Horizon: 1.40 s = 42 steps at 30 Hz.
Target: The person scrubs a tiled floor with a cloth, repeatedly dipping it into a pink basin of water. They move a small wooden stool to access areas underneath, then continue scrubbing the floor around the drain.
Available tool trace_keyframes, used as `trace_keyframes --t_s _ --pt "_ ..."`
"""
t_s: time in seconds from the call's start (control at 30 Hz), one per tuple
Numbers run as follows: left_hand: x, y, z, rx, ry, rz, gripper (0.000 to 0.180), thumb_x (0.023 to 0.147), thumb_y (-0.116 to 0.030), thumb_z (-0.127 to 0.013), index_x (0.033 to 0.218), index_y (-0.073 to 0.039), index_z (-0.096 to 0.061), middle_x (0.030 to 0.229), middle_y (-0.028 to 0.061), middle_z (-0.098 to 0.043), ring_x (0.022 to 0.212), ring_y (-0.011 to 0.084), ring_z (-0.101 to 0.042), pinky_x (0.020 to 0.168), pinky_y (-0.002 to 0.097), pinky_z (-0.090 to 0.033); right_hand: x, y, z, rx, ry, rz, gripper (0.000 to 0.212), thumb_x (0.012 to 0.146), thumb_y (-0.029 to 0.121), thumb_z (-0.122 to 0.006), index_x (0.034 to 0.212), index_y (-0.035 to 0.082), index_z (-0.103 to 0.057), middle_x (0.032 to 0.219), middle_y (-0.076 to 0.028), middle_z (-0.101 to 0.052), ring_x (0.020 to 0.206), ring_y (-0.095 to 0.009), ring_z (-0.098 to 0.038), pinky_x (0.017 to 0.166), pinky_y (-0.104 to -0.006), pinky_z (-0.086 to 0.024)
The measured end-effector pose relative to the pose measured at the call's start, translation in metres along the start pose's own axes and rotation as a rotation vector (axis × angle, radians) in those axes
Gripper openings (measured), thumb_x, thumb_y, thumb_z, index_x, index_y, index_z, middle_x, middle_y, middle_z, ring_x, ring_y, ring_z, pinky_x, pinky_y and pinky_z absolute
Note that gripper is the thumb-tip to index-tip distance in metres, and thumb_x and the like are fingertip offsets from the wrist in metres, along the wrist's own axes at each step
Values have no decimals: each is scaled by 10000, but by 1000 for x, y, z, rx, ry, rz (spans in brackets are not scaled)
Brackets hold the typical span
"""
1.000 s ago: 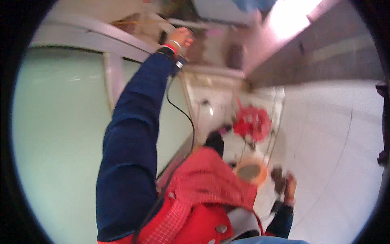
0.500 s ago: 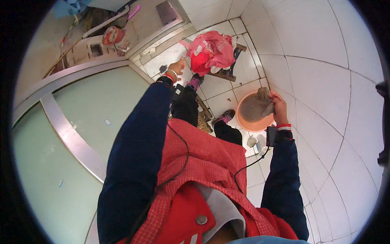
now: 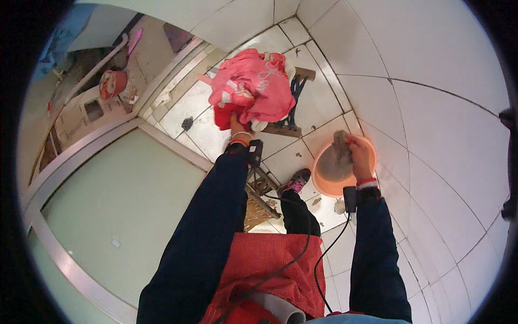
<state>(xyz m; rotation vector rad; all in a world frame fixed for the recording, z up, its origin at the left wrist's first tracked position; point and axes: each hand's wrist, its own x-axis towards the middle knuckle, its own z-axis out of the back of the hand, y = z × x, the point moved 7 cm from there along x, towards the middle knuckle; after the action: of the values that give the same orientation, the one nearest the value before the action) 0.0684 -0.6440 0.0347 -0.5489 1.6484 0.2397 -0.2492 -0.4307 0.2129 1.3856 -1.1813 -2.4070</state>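
Observation:
A bundle of pink and red clothes point(image 3: 256, 89) lies heaped on a low stool with wooden bars and dark straps point(image 3: 294, 102). My left hand point(image 3: 238, 128) reaches against the near edge of the bundle, at its red part. Its fingers are partly hidden by the cloth, so whether they grip is unclear. To the right, an orange basin point(image 3: 370, 146) holds murky grey water. My right hand point(image 3: 358, 155) is closed on a grey wet rag point(image 3: 340, 151) above the basin. The rag hangs down over the water.
A white tiled wall point(image 3: 431, 129) rises close beside the basin. At left is a frosted glass panel point(image 3: 124, 189) in a metal frame. A woven seat point(image 3: 259, 210) stands by my legs. A pinkish-red container point(image 3: 112, 84) sits beyond the frame. Cables hang from both wrists.
My left hand has gone from hovering beside the clothes to touching them. My right hand still holds the rag, which now hangs more upright. The whole view has shifted.

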Motion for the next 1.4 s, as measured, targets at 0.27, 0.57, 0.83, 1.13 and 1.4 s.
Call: trace_keyframes --t_s 0.27,0.57,0.83,1.13,1.4 --pt "-58 -135 31 132 -74 -395 539 810 -583 -505 1153 -170 -557 1036 14 -609 883 213 -569 751 380 -481 142 87 -83 49 100 248 403 757 0 -427 1128 13 -584 1097 -78 -605 965 -156 -565 829 -250 -436" --pt "-43 -240 153 97 -184 -550 513 831 -534 -511 1176 -156 -537 1065 20 -600 917 205 -562 765 368 -474 301 147 -148 -282 -194 815 454 766 29 -501 1219 9 -485 1217 -150 -494 1094 -277 -509 928 -338 -404" --pt "-27 -274 211 159 -226 -595 503 836 -515 -512 1181 -150 -531 1076 25 -597 930 212 -561 778 372 -471 415 70 -223 -711 -563 1008 639 758 304 -641 1284 25 -409 1259 -281 -401 1168 -421 -399 993 -450 -325" --pt "-31 -275 225 185 -234 -632 492 841 -493 -513 1187 -143 -524 1087 30 -593 943 219 -560 794 377 -468 328 43 -386 -818 86 1194 294 770 47 -521 1058 57 -583 1116 -116 -540 1013 -291 -505 807 -394 -425" --pt "-24 -276 216 213 -180 -670 483 846 -474 -514 1191 -137 -518 1097 35 -590 956 226 -559 807 382 -465 206 -116 -311 -870 523 1437 368 748 56 -579 1113 97 -591 1235 -59 -503 1184 -287 -436 966 -415 -362"
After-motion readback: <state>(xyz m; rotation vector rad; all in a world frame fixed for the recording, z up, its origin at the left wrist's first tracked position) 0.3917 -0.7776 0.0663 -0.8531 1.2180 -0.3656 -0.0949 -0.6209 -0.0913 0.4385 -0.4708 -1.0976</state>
